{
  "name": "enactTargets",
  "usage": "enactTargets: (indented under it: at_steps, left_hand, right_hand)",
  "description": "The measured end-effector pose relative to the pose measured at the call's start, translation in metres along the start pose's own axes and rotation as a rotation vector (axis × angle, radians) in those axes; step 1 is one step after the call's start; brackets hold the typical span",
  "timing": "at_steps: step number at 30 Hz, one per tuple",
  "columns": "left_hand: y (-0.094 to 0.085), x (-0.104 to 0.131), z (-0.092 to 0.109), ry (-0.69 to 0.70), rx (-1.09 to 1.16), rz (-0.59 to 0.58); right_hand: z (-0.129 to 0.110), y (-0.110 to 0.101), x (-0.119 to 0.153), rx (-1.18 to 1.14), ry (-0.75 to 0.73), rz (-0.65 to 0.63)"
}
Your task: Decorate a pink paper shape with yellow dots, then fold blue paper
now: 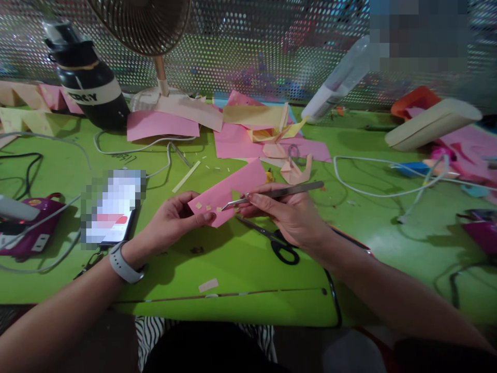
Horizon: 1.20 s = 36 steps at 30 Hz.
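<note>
My left hand [182, 215] pinches the lower left part of a pink paper piece [236, 186], held tilted above the green table. Small pale yellow squares [208, 207] sit in a row along the paper's lower edge. My right hand [283, 212] is closed around metal tweezers [289, 190], whose bent tip touches or hovers at one of the squares; I cannot tell which. A small yellowish paper bit also shows by my right fingertips. Black-handled scissors [285, 251] lie on the table, partly under my right hand.
A phone [114, 207] lies left of my left hand, cable attached. Behind are pink and yellow paper pieces [163, 126], a fan [143, 20] and a black bottle [91, 83]. White cables [365, 191] cross the right side. A purple power block [34, 228] stands at far left.
</note>
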<state>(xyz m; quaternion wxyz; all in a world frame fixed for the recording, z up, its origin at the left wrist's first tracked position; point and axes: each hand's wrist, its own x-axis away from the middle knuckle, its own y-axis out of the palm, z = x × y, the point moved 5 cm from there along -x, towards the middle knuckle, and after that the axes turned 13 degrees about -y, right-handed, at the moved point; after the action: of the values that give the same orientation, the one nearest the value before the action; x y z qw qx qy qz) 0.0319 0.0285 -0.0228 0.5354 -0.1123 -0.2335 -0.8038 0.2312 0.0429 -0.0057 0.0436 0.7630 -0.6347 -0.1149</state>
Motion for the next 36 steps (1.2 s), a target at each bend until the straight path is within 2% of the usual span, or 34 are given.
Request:
enactTargets:
  at_steps: [7, 36]
  left_hand:
    - [-0.0003, -0.0001, -0.0017, -0.035, -0.020, -0.006]
    - [0.0047, 0.0005, 0.0018, 0.033, -0.145, -0.076]
  right_hand:
    - [-0.0001, -0.0006, -0.0008, -0.023, 0.011, -0.036]
    - [-0.0089, 0.0027, 0.0001, 0.117, -0.055, -0.132]
